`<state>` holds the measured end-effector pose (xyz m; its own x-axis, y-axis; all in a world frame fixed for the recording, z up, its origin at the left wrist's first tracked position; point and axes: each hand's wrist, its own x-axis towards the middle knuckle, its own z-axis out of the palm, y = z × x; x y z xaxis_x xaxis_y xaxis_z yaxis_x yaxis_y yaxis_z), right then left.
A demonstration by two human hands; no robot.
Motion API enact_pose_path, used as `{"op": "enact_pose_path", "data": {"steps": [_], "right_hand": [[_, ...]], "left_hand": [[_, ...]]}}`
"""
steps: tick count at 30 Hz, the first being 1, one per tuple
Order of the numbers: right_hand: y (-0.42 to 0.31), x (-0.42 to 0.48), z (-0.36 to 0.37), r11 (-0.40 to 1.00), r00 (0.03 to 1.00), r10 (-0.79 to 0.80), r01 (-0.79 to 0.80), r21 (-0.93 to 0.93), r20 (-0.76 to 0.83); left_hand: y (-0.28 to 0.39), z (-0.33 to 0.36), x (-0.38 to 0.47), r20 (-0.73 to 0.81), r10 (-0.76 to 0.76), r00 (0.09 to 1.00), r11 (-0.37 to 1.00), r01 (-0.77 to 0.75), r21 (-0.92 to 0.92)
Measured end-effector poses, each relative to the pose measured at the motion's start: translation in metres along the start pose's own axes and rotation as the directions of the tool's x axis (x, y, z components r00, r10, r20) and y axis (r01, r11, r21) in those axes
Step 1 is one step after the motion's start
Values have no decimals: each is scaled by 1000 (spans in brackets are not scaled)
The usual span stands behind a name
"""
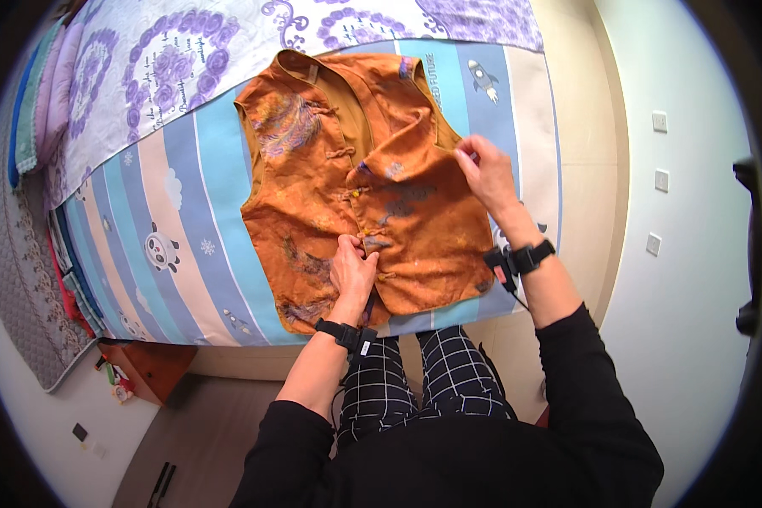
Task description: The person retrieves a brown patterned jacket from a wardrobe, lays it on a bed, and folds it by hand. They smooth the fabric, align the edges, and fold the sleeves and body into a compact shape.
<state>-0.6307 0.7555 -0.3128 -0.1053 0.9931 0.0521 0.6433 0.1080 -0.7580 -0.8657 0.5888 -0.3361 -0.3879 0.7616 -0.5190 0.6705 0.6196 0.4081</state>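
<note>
An orange patterned vest [317,209] lies front side up before me, its neck away from me. Knotted frog buttons [355,193] run down its front opening; the upper part of the front gapes and shows the tan lining [340,101]. At the lower front edge, my left hand [354,270] pinches the cloth between thumb and fingers beside a button. My right hand [487,171] grips the vest's edge at the bottom of the armhole on the right, and creases run across the cloth from there. Each wrist wears a black strap with a small device.
The vest rests on a bed with a striped sheet [222,165] printed with pandas and rockets. A purple-flowered white cover [241,38] spans the far side. Folded bedding [44,95] is stacked at the left, above a wooden cabinet [146,368]. A wall with switches [661,181] stands right.
</note>
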Motion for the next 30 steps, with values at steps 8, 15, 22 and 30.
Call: {"op": "enact_pose_path", "data": {"steps": [8, 15, 22, 30], "right_hand": [[-49, 116, 65, 928, 968, -187, 230, -291, 168], [-71, 146, 124, 830, 929, 201, 7, -558, 311], [-65, 174, 128, 859, 994, -1, 59, -509, 113], [-79, 252, 126, 963, 985, 171, -168, -209, -2]], "left_hand": [[-5, -6, 20, 150, -36, 988, 999, 41, -26], [-5, -2, 25, 176, -14, 984, 1000, 9, 27], [-11, 3, 26, 185, 7, 983, 1000, -11, 21], [-12, 2, 26, 212, 12, 977, 1000, -14, 6]]}}
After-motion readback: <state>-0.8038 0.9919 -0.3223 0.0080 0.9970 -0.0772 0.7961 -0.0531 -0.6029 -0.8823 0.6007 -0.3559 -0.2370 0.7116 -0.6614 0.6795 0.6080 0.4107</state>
